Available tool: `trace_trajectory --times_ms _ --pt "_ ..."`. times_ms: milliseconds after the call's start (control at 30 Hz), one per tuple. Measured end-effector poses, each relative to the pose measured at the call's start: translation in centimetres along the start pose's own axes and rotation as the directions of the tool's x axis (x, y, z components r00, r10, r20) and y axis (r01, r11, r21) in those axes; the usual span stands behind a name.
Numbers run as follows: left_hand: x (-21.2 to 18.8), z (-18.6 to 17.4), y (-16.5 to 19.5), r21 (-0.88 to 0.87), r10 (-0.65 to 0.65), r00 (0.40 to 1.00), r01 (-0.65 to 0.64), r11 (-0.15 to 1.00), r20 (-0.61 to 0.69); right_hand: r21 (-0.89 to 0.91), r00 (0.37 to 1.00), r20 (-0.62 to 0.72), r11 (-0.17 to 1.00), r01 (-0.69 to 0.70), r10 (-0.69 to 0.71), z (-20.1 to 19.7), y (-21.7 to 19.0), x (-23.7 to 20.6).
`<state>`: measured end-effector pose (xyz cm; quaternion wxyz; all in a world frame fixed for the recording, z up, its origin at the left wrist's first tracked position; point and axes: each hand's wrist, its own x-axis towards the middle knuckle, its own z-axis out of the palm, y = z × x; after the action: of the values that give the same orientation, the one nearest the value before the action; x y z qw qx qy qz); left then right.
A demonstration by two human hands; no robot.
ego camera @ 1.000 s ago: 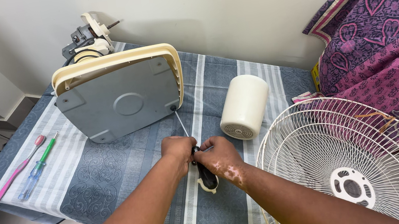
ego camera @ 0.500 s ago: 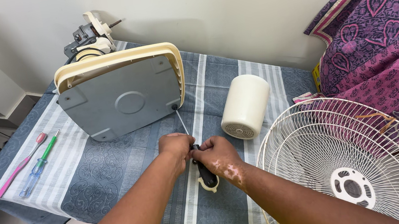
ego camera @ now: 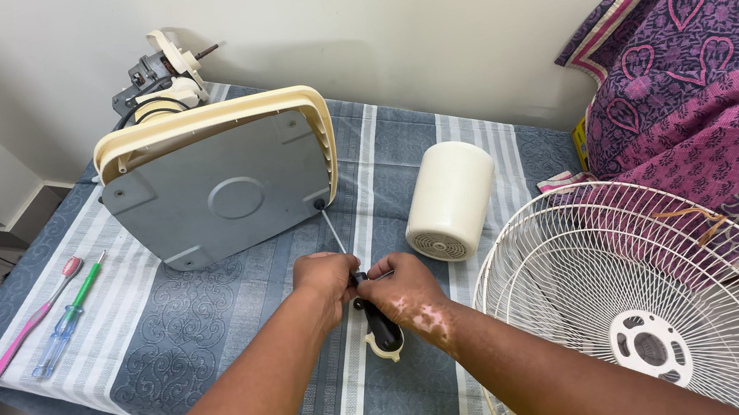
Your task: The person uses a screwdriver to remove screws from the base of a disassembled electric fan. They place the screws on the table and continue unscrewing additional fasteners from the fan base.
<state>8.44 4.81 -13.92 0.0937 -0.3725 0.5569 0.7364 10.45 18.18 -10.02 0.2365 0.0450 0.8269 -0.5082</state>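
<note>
On the bed | left hand (ego camera: 323, 278) and right hand (ego camera: 405, 282) both clasp screwdriver (ego camera: 364, 286) | tip at fan base (ego camera: 220, 186) corner | cylinder (ego camera: 450, 200) beside

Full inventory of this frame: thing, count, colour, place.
fan base: 1, cream rim with grey underside, tipped on edge at back left of the bed
fan motor: 1, cream and grey, behind the base by the wall
screwdriver: 1, black and cream handle, tip at the base's lower right corner
motor cover: 1, cream cylinder, lying right of the base
fan grille: 1, white wire, lower right
small screwdriver: 1, green and clear, left edge of the bed
toothbrush: 1, pink, beside the small screwdriver
bedsheet: 1, blue-grey with pale stripes, under everything
patterned cloth: 1, purple and pink, right
left hand: on the screwdriver shaft
right hand: on the handle
</note>
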Motion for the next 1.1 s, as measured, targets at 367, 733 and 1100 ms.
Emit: trace_trajectory --times_ms 367,733,1100 --pt "-0.3 -0.2 -1.0 0.072 -0.001 1.0 0.002 0.997 -0.004 -0.025 1.0 -0.018 0.999 -0.024 0.024 0.3 -1.1 -0.7" --pt "-0.3 -0.4 -0.6 0.074 -0.013 0.999 0.011 0.997 0.035 0.018 0.982 0.096 0.986 -0.166 0.164 0.2 -0.8 -1.0" --pt "-0.4 -0.7 -0.4 0.108 0.003 1.0 -0.002 0.994 -0.01 -0.011 0.999 0.014 0.999 -0.031 0.032 0.4 0.0 -1.0"
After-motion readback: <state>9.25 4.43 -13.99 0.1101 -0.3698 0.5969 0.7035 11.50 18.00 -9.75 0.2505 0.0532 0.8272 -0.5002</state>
